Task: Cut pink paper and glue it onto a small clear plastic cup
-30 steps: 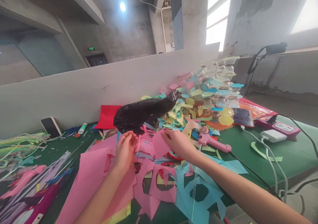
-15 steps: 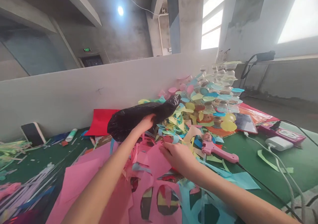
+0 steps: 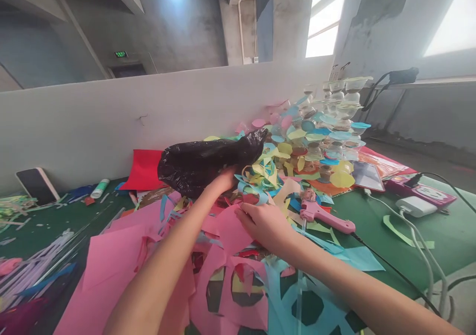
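Note:
A black plastic bag (image 3: pixel 197 164) lies against the low white partition. At its near edge my left hand (image 3: pixel 224 179) is closed on the plastic, the fingertips partly hidden in the dark folds. My right hand (image 3: pixel 266 224) pinches a pink paper piece (image 3: pixel 232 232) with a rounded edge between thumb and fingers. Beneath both hands spreads a heap of coloured paper scraps. A pink sheet with cut-out holes (image 3: pixel 208 315) and a blue sheet with similar holes (image 3: pixel 282 300) lie nearest me.
A pink glue gun (image 3: pixel 327 217) with its cord rests right of my right hand. Stacked clear cups (image 3: pixel 340 109) with paper pieces rise behind. A phone (image 3: pixel 37 185) leans at the left; a white charger (image 3: pixel 416 206) and cables lie right.
The view has tilted down slightly. The black bag looks more spread, with its dark folds showing more around my left hand. The pink paper piece in my right hand has turned slightly.

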A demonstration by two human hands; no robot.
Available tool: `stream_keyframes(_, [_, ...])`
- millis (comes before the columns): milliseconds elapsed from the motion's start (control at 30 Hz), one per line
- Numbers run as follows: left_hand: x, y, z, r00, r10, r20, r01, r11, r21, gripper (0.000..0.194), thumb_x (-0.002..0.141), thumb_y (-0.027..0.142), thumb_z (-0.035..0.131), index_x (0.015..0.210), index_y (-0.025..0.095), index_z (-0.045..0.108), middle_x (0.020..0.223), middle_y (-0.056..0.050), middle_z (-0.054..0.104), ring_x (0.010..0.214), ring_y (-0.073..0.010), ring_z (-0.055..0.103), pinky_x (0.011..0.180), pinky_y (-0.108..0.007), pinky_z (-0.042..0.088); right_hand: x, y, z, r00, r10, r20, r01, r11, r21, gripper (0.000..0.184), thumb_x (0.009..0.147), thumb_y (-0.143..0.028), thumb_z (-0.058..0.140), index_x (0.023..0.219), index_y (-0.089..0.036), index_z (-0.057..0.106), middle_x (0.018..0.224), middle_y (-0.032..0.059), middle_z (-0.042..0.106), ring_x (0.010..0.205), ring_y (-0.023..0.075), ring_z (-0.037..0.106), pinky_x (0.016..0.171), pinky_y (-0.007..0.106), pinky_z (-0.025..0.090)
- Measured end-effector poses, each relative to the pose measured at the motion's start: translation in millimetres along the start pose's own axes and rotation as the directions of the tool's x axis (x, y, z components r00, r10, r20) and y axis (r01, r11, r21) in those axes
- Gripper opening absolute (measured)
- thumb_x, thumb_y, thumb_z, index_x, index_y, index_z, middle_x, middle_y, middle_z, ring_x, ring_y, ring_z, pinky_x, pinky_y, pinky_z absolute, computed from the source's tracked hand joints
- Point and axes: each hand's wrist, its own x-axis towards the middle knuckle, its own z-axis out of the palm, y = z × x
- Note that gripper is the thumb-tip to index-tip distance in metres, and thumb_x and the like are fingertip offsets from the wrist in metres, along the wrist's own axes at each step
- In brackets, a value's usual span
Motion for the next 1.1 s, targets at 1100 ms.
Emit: stream_keyframes(1100, [-180.1,65.1,-57.5,0.846,-0.332,-0.417,0.163,0.906,-0.390,0.013,0.080,0.035,0.063,0.088,0.030,0.072,0.071,0.001,0.068,0.058,-0.0179,0.059,0.056,-0.026,0.046,6.3,15.8,-0.9,0.999,-0.028,0.025,0.007,0.794,0.608,0.042,0.094,-0.038,0.040,0.058,-0.022,0.026,0.057,-0.0052,0.033,0.051,0.0101,0.030,0.048,0.027,0.023])
